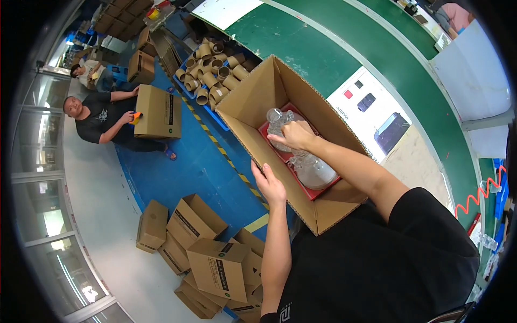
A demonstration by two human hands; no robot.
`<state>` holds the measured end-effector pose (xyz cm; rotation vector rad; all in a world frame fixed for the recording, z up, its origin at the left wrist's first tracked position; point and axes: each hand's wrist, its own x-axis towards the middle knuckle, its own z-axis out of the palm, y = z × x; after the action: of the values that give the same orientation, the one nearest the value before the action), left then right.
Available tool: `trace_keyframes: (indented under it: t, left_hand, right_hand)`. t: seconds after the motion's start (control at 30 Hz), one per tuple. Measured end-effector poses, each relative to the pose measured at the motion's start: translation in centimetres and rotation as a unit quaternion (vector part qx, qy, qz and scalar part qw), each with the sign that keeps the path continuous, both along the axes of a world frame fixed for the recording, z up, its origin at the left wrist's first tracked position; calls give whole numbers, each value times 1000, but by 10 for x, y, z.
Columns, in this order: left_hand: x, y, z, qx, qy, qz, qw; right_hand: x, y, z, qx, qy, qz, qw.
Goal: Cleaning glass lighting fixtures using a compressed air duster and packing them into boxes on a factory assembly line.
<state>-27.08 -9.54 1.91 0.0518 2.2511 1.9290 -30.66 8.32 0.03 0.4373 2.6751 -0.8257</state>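
A tall open cardboard box (pixel 249 107) stands tilted in front of me. Inside it, a red tray-like piece (pixel 309 192) carries clear, glass-like vessels. One clear vessel with a round top (pixel 276 117) lies toward the far end, and a wider clear vessel (pixel 313 171) sits nearer to me. My right hand (pixel 296 134) reaches into the box with its fingers curled at the far vessel; the hand hides the exact grip. Against the outside of the box's left wall rests my left hand (pixel 270 183), its fingers stretched out.
Cardboard tubes (pixel 210 72) fill a blue crate beyond the box. Several empty boxes (pixel 218 264) are piled on the floor at lower left. Another person (pixel 102 116) holds a carton (pixel 156 113) with an orange tool. A green worktable (pixel 301 46) and printed white packaging (pixel 371 113) lie at right.
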Motion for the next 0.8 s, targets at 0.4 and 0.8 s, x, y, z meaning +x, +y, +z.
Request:
trace_keyframes:
  t: [0.4, 0.8]
  left_hand:
    - [1, -1, -2, -45, 23, -30, 998]
    - [9, 13, -2, -58, 35, -20, 997]
  right_hand:
    - [79, -3, -18, 25, 81, 106, 991]
    - [187, 3, -63, -11, 233, 124, 965]
